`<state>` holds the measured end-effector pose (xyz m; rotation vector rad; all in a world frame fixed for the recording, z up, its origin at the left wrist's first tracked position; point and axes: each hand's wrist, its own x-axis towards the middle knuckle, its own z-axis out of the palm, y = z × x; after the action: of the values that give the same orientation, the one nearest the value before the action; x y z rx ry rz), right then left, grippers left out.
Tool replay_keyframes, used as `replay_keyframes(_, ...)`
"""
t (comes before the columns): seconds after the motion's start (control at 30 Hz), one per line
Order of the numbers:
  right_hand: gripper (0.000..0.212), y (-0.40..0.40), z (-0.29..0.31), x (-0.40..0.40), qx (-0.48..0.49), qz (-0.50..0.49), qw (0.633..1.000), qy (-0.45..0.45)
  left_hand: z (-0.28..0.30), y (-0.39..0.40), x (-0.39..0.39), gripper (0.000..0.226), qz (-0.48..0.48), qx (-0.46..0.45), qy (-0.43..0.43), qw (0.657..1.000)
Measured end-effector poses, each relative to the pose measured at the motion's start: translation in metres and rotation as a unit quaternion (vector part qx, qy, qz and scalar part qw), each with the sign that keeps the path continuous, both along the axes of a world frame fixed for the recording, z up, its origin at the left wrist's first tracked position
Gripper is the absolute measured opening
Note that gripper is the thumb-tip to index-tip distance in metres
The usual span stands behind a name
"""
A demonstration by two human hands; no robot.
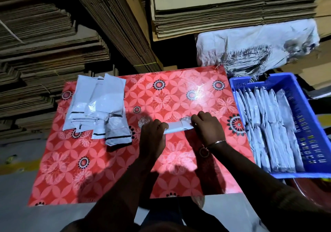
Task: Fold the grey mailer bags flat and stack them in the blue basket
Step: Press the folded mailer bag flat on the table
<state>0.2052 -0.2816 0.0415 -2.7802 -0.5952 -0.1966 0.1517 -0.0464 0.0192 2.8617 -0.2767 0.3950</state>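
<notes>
- Head view: a narrow folded mailer bag (179, 128) is held flat on the red flowered desk (71, 160), the left hand (152, 138) gripping its left end and the right hand (208, 129) its right end, probably so the crease can be pressed.
- The unfolded mailer bags (98, 106) are piled far left, within reach.
- The blue basket (308, 124) is placed at the right; folded bags (268, 129) are ranged inside it.

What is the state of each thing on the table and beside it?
Mailer bag in hands: folded narrow, gripped at both ends.
Left hand: grips the bag.
Right hand: grips the bag.
Pile of mailer bags: loose, unfolded.
Blue basket: partly filled with folded bags standing on edge.
</notes>
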Motion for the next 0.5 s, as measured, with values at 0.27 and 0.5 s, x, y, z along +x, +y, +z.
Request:
replay_keyframes(0.27, 0.016, -0.017, -0.065, -0.047, 0.003, -0.010, 0.995, 0.103, -0.037, -0.021, -0.055, 0.043, 0.006, 0.000, 0.177, 0.984)
replay_keyframes(0.5, 0.032, -0.009, -0.060, -0.048, 0.079, 0.024, 0.994, 0.078, -0.030, -0.032, -0.038, 0.032, 0.020, -0.053, 0.111, 0.992)
